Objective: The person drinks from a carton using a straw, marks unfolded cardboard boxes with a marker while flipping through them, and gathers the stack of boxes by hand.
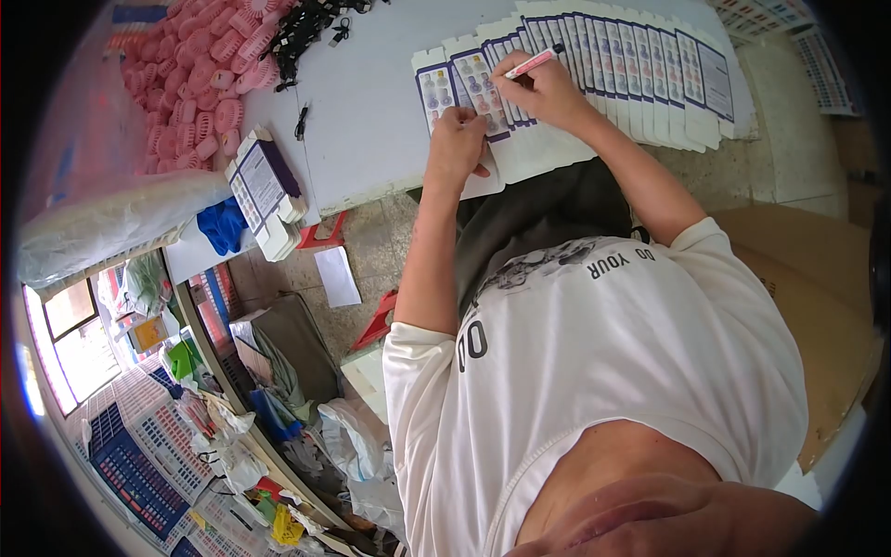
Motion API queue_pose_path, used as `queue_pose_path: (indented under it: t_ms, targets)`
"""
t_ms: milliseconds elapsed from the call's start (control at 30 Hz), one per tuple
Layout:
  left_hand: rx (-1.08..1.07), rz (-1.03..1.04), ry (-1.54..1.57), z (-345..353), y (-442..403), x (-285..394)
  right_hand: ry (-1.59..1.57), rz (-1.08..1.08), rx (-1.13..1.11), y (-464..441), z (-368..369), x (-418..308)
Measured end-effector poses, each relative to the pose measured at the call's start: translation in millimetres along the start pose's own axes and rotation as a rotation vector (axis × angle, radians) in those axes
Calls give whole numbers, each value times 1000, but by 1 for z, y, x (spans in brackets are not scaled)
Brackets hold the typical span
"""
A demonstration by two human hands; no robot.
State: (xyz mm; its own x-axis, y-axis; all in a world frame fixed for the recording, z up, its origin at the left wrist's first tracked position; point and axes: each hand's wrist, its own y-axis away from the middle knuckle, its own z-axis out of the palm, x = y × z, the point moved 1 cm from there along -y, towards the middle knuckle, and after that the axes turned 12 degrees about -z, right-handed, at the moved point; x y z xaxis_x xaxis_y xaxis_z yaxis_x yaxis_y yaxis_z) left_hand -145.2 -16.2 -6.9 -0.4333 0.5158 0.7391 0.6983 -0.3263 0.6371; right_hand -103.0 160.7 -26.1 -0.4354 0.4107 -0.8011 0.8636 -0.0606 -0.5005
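In the head view, the person sits at a white tabletop [371, 139], both forearms reaching over its near edge. Printed flat cartons [640, 70] lie on it in a long overlapping row, fanned from in front of the left hand [457, 148] toward the far right, with purple borders and small coloured pictures on their faces. The right hand [548, 93] is above the left part of this row, its fingers pinching a white-and-red marker [534, 62], whose dark end points away to the upper right. The left hand rests at the near edge of the leftmost cartons, fingers curled; whether they pinch a carton or only press on it cannot be told.

Farther left, pink handheld fans [190, 84] lie heaped beside a tangle of black cables [311, 37], and a single cable [302, 123] lies apart. Nearer the person stands a stack of folded cartons [266, 186], just beside a blue cloth [221, 226].
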Motion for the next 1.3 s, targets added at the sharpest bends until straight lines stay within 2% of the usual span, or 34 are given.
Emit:
queue_pose_path:
  t_ms: [67,167,267,400,600,700,800,1000,1100,1300]
  targets:
    - [7,59,-28,-1,2,-4,-33,12,47,-1,-2,-1]
    - [228,229,-43,-24,6,-7,-92,64,84,-2,-5,-4]
    - [482,329,-275,-56,-13,-27,-121,87,101,0,-5,-5]
    - [360,55,-226,-57,12,-14,-122,50,103,3,6,-2]
    - [301,8,-284,-61,27,-29,-227,21,29,5,21,-7]
    - [252,-103,-518,-59,44,-34,-302,71,48,6,23,-4]
    - [121,-156,-441,-58,51,-52,-310,83,18,7,21,-6]
    - [-133,-139,463,-37,50,-89,-287,98,2,6,22,-6]
    - [-52,-77,602,-30,49,-98,-298,95,12,4,20,-8]
    - [164,-10,601,-50,60,-99,-278,36,32,-4,24,-18]
